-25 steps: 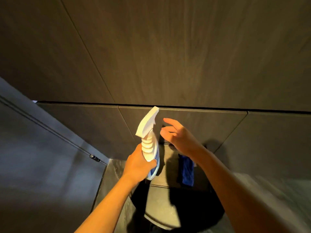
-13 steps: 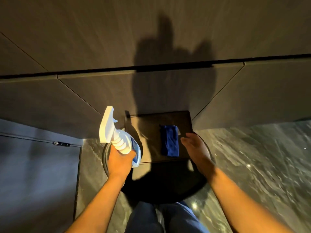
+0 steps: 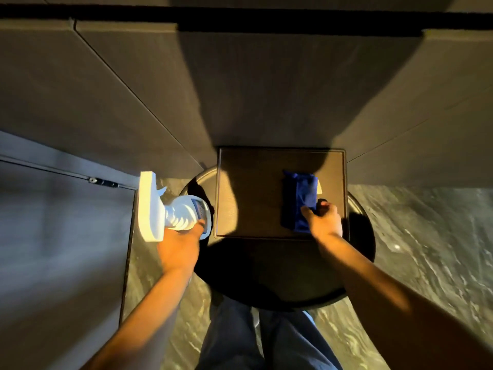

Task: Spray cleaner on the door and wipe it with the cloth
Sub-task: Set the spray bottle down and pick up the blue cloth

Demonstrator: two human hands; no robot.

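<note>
My left hand (image 3: pixel 179 247) grips a white spray bottle (image 3: pixel 170 209) with a blue label, its trigger head pointing left, just left of the round stool. A folded blue cloth (image 3: pixel 298 200) lies on a dark square tray (image 3: pixel 245 193) that sits on the round black stool (image 3: pixel 293 279). My right hand (image 3: pixel 324 220) rests on the cloth's near right corner with fingers closing on it. The dark wood-grain door (image 3: pixel 266 89) rises straight ahead behind the stool.
A grey panel with a small metal hinge (image 3: pixel 102 182) stands at the left. Marbled stone floor (image 3: pixel 416 236) spreads to the right and below. My legs in blue jeans (image 3: pixel 256 340) are at the bottom, close to the stool.
The view has tilted down from the door toward the stool. My right hand dropped from beside the bottle to the cloth and took hold of its corner. The left hand lowered the bottle.
</note>
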